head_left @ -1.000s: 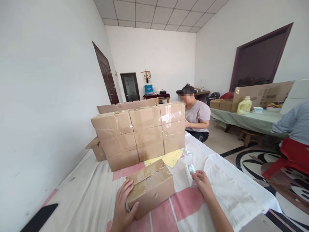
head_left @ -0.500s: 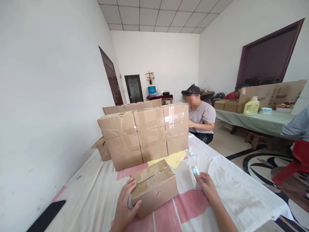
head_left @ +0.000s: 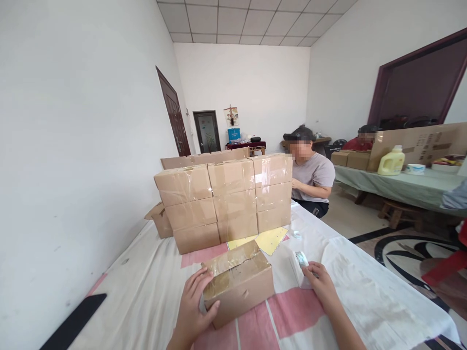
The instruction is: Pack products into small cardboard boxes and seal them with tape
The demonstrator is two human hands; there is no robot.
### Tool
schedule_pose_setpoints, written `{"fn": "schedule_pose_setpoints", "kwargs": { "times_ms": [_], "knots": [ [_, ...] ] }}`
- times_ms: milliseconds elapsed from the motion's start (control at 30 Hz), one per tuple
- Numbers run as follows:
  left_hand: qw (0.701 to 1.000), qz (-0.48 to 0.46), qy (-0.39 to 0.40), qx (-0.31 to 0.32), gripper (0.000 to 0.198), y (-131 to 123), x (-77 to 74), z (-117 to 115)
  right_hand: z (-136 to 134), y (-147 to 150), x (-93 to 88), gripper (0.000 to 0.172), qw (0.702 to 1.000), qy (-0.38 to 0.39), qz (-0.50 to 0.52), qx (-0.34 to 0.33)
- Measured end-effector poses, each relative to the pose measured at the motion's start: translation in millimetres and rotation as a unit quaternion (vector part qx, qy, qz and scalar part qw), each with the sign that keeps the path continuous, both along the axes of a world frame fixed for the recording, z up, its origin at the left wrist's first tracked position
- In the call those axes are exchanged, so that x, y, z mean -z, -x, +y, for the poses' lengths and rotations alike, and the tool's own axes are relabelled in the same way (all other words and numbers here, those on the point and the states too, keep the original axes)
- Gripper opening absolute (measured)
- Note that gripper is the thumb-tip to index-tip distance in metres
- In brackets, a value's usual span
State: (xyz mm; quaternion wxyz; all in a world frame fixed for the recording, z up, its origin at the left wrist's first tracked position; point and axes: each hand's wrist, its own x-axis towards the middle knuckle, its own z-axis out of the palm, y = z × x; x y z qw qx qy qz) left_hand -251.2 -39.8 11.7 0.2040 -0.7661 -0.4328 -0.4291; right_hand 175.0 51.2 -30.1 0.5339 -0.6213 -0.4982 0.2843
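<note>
A small cardboard box (head_left: 241,287) with brown tape and a ragged seam along its top lies on the cloth before me. My left hand (head_left: 195,301) grips its left end, fingers over the top edge and thumb against the front side. To the right of the box, my right hand (head_left: 321,282) has its fingers closed on the edge of a small white object with a shiny, bluish-green top (head_left: 299,265). What kind of thing that is, I cannot tell. The right fingertips are partly hidden.
Taped cardboard boxes (head_left: 215,204) form a stacked wall across the table, with an opened carton (head_left: 160,218) at its left. Another person (head_left: 314,175) sits behind its right end. A dark flat object (head_left: 76,321) lies front left. A side table holds a yellow jug (head_left: 391,161).
The whole view has shifted slightly, so everything appears a little further right. Both hands keep their places on the box and on the white object.
</note>
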Motion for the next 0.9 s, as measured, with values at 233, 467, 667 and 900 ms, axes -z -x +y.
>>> {"fn": "schedule_pose_setpoints", "kwargs": {
  "times_ms": [233, 467, 667, 900],
  "knots": [
    [1.000, -0.009, 0.003, 0.007, 0.046, 1, 4.5, 0, 1, -4, 6.6, 0.063, 1.000, -0.001, -0.008, 0.001],
    [0.999, -0.017, 0.000, 0.039, 0.040, 6, 12.7, 0, 0, -2, 5.8, 0.063, 1.000, 0.000, -0.011, 0.017],
    [0.999, -0.014, 0.006, 0.049, 0.038, 5, 12.8, 0, 0, -2, 4.5, 0.061, 1.000, 0.011, -0.005, 0.002],
    [1.000, 0.003, 0.010, 0.026, 0.034, 3, 2.3, -2, 0, -3, 4.2, 0.060, 1.000, 0.014, -0.006, -0.003]
  ]
}}
